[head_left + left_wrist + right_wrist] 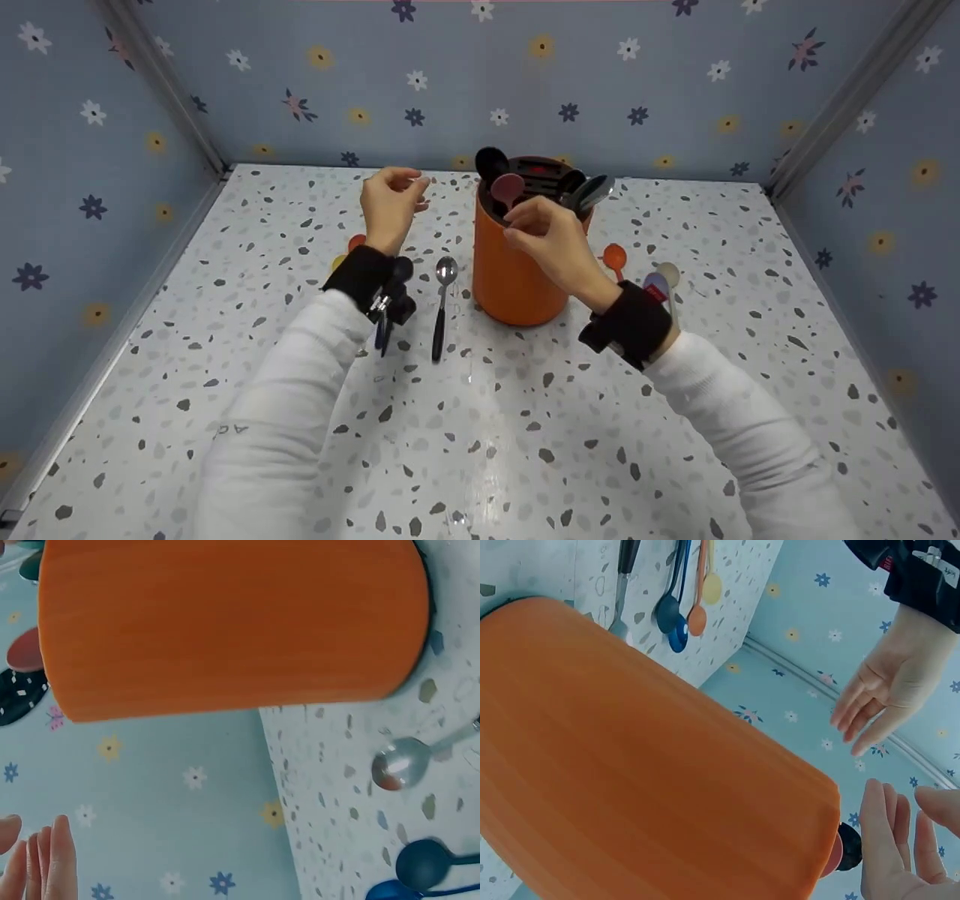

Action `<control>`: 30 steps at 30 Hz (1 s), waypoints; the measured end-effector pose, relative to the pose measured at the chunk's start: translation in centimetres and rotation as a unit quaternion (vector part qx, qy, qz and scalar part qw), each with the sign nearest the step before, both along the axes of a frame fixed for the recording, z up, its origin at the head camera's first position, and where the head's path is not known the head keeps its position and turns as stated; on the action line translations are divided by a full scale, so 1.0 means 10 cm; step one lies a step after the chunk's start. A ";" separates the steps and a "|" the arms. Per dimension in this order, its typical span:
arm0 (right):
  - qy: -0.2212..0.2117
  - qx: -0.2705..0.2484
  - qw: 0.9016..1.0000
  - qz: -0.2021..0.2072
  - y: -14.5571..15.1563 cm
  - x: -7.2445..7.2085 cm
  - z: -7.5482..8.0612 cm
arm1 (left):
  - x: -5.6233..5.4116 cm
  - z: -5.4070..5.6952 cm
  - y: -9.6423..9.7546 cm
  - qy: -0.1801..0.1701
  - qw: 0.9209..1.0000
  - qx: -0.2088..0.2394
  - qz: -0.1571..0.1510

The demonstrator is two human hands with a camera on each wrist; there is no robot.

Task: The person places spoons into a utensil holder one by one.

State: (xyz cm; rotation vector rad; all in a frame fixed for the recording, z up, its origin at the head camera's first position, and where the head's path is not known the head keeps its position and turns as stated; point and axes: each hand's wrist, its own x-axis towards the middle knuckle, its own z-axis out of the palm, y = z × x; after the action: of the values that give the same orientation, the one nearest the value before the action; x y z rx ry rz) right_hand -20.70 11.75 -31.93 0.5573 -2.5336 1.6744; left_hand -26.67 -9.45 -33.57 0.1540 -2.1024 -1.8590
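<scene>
My right hand (551, 244) is at the front rim of an orange utensil holder (517, 277), with thumb and fingers apart and nothing between them. Just above it, a pink spoon (508, 189) leans out of the holder. Behind that stands a black perforated spoon (21, 696). My left hand (390, 206) hovers to the left of the holder, fingers loosely bent and holding nothing. In the right wrist view, the left hand (889, 686) is farther off, also without anything in it. A metal spoon with a black handle (441, 311) lies on the table between the left wrist and the holder.
Black and greenish utensils (589, 191) stick out at the holder's right. An orange spoon (615, 257) and pale spoon (667, 273) lie beyond the right wrist. Dark, blue, orange and yellow (712, 586) spoons lie at left. Flower-patterned walls (450, 82) enclose the speckled table (465, 442).
</scene>
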 end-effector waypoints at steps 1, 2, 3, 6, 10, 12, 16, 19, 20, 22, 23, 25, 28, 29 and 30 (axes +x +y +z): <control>-0.001 -0.003 1.000 0.005 0.01 0.01 -0.01 | 0.00 -0.02 -0.03 -0.008 1.000 -0.005 0.003; -0.003 -0.006 1.000 0.010 0.01 0.02 -0.03 | 0.00 -0.05 -0.06 -0.016 1.000 -0.012 0.006; -0.003 -0.007 1.000 0.012 0.02 0.03 -0.04 | 0.00 -0.08 -0.10 -0.023 0.999 -0.023 0.008; -0.003 -0.013 1.000 0.020 0.05 0.06 -0.08 | 0.00 -0.16 -0.20 -0.040 0.998 -0.045 0.010; -0.007 -0.019 0.999 0.029 0.10 0.09 -0.16 | 0.02 -0.30 -0.35 -0.056 0.996 -0.059 0.020; -0.015 -0.016 0.999 0.035 0.12 0.10 -0.20 | 0.03 -0.38 -0.44 -0.066 0.996 -0.060 0.029; -0.032 0.001 0.998 0.053 0.17 0.12 -0.30 | 0.07 -0.56 -0.61 -0.089 0.993 -0.061 0.046; -0.041 0.010 0.997 0.064 0.19 0.13 -0.35 | 0.11 -0.70 -0.71 -0.103 0.992 -0.059 0.052; -0.043 0.012 0.997 0.066 0.20 0.13 -0.36 | 0.12 -0.75 -0.74 -0.106 0.991 -0.060 0.054; -0.047 0.015 0.996 0.071 0.20 0.14 -0.41 | 0.15 -0.83 -0.78 -0.111 0.989 -0.075 0.060; -0.051 0.017 0.996 0.074 0.21 0.15 -0.42 | 0.15 -0.87 -0.80 -0.112 0.988 -0.085 0.064; -0.054 0.023 0.995 0.080 0.21 0.16 -0.47 | 0.17 -0.95 -0.83 -0.117 0.986 -0.096 0.074; -0.065 0.028 0.994 0.086 0.21 0.17 -0.53 | 0.19 -1.05 -0.88 -0.127 0.984 -0.093 0.083; -0.067 0.028 0.994 0.087 0.20 0.18 -0.54 | 0.20 -1.08 -0.90 -0.133 0.984 -0.083 0.083; -0.069 0.029 0.993 0.087 0.20 0.18 -0.56 | 0.20 -1.11 -0.91 -0.137 0.984 -0.076 0.084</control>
State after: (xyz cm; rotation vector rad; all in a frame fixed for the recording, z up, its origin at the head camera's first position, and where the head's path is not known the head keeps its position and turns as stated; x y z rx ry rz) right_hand -18.86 13.76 -37.52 0.7100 -2.7093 1.7563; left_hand -24.63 -18.56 -44.66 0.5616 -2.3200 -1.6502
